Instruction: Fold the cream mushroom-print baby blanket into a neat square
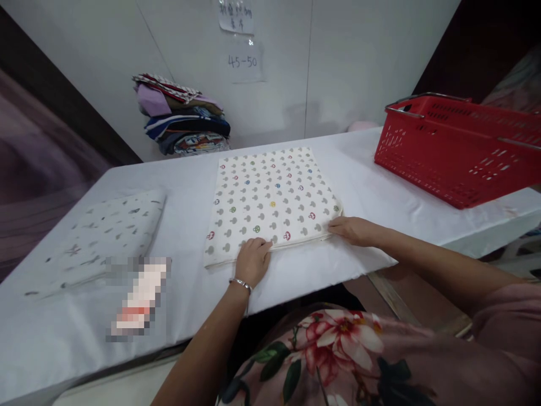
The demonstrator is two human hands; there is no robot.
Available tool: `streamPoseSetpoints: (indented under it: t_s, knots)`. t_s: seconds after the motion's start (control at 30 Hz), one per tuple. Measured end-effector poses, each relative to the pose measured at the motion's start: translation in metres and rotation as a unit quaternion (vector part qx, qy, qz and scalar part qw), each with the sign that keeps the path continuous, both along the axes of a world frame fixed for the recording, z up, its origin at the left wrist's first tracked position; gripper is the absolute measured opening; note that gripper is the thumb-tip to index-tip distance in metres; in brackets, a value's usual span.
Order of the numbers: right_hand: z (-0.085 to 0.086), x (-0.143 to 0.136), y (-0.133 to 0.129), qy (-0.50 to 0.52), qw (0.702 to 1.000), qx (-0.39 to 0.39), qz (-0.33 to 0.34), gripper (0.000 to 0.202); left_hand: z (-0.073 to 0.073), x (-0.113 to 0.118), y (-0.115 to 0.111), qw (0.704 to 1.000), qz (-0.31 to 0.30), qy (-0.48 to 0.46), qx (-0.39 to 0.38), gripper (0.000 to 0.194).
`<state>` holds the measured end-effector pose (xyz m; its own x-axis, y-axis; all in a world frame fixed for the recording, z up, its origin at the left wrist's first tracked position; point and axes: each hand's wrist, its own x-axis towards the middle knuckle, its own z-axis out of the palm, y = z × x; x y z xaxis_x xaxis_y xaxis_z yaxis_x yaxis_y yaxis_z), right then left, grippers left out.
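A folded white cloth with a mushroom print [270, 197] lies flat on the white-covered table. My left hand [253, 260], with a bracelet at the wrist, is at the cloth's near edge, its fingers bent together over the layers. At the near right corner, my right hand [353, 231] pinches the edge of the same cloth between thumb and fingers. Another folded white cloth with a small leaf-like print [110, 231] rests to the left, touched by neither hand.
A red plastic basket [460, 152] stands at the back right of the table [190, 304]. Behind the table's far edge is a stack of folded fabrics [181, 121]. A blurred-out item [141, 296] lies at the front left. Paper signs [243, 61] hang on the wall.
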<state>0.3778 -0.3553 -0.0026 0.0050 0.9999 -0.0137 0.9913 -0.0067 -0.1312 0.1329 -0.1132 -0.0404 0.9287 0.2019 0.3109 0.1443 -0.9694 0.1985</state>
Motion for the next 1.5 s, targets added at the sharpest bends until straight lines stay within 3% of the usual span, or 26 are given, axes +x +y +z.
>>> streamPoseSetpoints:
  t_s: [0.57,0.97,1.23,1.5]
  knots:
    - [-0.001,-0.009,0.008,-0.048,0.999,-0.002,-0.007,0.022,0.001,0.0,-0.001,1.0,-0.003,-0.007,-0.006,0.025]
    - [-0.012,-0.007,0.007,-0.04,0.999,0.0,-0.035,0.026,0.001,0.0,-0.001,1.0,0.004,-0.003,-0.007,0.026]
    - [-0.013,-0.008,0.009,-0.101,0.995,0.015,-0.015,0.03,0.002,0.0,-0.002,1.0,0.003,-0.001,-0.014,0.026]
    - [-0.009,-0.01,0.007,-0.054,0.997,0.044,-0.024,0.028,0.004,-0.001,-0.002,1.0,0.002,-0.001,-0.018,0.027]
